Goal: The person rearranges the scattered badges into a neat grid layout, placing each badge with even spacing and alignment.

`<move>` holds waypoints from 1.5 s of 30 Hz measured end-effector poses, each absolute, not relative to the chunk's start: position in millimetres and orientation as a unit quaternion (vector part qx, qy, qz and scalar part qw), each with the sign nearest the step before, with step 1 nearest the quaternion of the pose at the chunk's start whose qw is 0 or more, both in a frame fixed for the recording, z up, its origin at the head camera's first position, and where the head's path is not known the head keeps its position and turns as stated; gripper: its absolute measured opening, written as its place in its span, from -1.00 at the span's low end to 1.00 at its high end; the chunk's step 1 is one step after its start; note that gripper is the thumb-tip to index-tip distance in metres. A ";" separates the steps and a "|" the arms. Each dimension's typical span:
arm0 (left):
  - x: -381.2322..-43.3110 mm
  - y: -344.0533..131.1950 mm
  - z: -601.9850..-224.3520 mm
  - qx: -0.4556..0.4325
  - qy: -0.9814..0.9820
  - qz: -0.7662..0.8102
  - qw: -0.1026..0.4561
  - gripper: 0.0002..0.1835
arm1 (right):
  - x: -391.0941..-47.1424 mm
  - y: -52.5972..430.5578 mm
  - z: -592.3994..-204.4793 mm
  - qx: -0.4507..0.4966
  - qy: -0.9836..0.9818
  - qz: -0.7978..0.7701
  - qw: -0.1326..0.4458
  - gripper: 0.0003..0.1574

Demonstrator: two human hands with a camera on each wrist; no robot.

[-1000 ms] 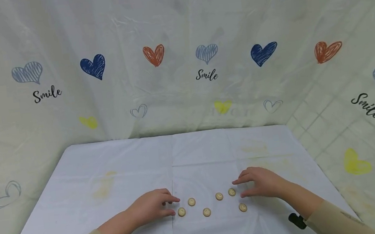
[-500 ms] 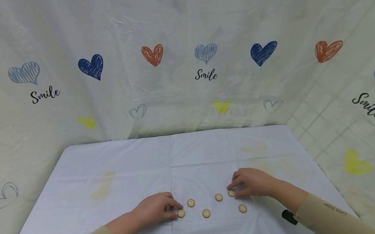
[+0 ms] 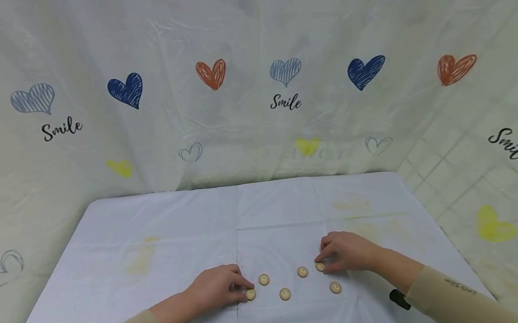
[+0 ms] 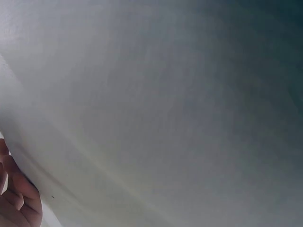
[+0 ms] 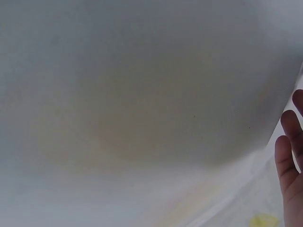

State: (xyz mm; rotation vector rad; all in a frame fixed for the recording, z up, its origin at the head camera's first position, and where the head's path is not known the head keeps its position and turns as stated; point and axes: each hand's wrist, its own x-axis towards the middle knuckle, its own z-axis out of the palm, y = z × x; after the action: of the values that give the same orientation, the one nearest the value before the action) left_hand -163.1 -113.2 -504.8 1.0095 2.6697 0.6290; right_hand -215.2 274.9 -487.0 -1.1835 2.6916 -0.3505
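Observation:
Several round, light wooden buttons lie on the white cloth in the head view. With thumb and index finger, my left hand (image 3: 217, 289) pinches the leftmost button (image 3: 251, 294) by its edges. A second button (image 3: 320, 266), at the far right of the back row, sits between the thumb and fingers of my right hand (image 3: 350, 251), partly covered by them. Between the hands lie a button (image 3: 264, 279) near the left fingertips, one (image 3: 285, 294) closer to me and another (image 3: 302, 271) further right. In front of the right thumb is one more button (image 3: 335, 287). Neither wrist view shows a button.
A white cloth (image 3: 169, 219) with faint creases and yellowish stains covers the table. Behind it and along the right side hangs a pale curtain (image 3: 244, 35) printed with hearts and "Smile". A dark wrist device (image 3: 399, 299) shows under the right sleeve.
Both hands have come in to the buttons. The left thumb and finger have closed on the leftmost button, the right ones on the back right button. The buttons stay in about the same places.

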 end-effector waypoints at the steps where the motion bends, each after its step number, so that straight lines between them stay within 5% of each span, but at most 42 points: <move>1: -162.9 -113.6 -505.3 0.343 0.908 0.214 0.108 -0.72 | -215.3 274.5 -487.1 -0.399 0.905 -0.114 0.089 -0.68; 9: -161.3 -114.6 -506.0 0.338 0.907 0.226 0.111 -0.72 | -216.9 271.3 -481.4 -0.423 0.897 -0.117 0.056 -0.73; 21: -165.9 -110.8 -502.7 0.323 0.899 0.257 0.149 -0.73 | -228.7 253.1 -470.2 -0.401 0.905 -0.115 0.084 -0.71; 45: -168.8 -105.8 -503.6 0.315 0.901 0.249 0.164 -0.73 | -292.7 138.2 -470.6 -0.346 0.926 -0.084 0.125 -0.69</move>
State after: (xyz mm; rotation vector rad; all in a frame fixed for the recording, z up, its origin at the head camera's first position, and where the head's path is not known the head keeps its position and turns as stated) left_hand -168.8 -105.8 -503.6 0.8991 2.5672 0.7095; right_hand -292.7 138.2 -470.6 -1.0088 2.6978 -0.2461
